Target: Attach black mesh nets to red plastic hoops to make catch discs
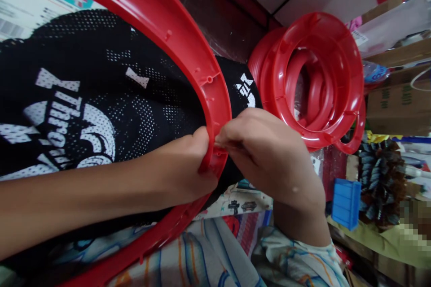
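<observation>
My left hand [193, 163] reaches in from inside the curve of a large red plastic ring [208, 67] and is closed around its band. My right hand [269, 157] meets it from the outer side, thumb and fingers pressed together at the ring's edge, just beside the left. The fingertips are small and partly hidden here, so I cannot tell whether they nip the rim itself or something tiny on it. The ring stands tilted, one arc sweeping up and left of my grip, the other running down and left below my left forearm.

Behind the ring and my left forearm spreads black mesh cloth [151, 98] with white lettering and shapes. Past its far left edge shows printed white packaging [16, 4]. Beyond my right hand, up and to the right, sit more red rings [350, 54] grouped together. Farther right are a blue bin [346, 204] and a cardboard box [397, 103]. Striped clothing [202, 255] lies below my hands.
</observation>
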`<move>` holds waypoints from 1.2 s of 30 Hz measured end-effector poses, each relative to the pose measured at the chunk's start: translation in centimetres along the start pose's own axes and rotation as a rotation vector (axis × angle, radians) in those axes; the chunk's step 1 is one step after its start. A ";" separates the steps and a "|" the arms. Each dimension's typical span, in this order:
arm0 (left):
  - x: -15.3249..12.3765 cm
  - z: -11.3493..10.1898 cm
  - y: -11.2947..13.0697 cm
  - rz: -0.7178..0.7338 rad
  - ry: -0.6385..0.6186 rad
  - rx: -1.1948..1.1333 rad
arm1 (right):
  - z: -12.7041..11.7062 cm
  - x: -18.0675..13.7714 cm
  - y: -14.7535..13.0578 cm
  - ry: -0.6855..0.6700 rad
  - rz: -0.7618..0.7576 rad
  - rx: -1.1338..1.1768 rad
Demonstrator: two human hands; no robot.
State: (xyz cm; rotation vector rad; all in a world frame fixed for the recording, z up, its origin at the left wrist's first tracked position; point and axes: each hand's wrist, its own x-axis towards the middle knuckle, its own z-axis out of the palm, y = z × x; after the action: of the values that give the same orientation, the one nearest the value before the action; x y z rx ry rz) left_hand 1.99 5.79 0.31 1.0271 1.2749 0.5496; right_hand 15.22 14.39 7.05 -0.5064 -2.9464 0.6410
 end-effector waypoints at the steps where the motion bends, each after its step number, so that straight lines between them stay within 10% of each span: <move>1: 0.0 0.0 0.0 -0.006 -0.015 0.014 | -0.1 -0.1 0.5 0.013 -0.014 0.069; 18: 0.3 0.0 -0.2 0.041 -0.065 -0.015 | 0.0 0.5 3.5 0.194 -0.081 0.284; 36: 0.5 0.3 -0.4 0.046 -0.043 -0.007 | -0.3 -0.3 3.0 -0.109 -0.197 0.251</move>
State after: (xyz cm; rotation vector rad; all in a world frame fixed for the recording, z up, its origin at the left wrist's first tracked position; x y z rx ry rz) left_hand 2.28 5.91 -0.25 1.0591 1.2133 0.5644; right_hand 16.43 17.01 6.04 -0.1603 -2.9017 1.0226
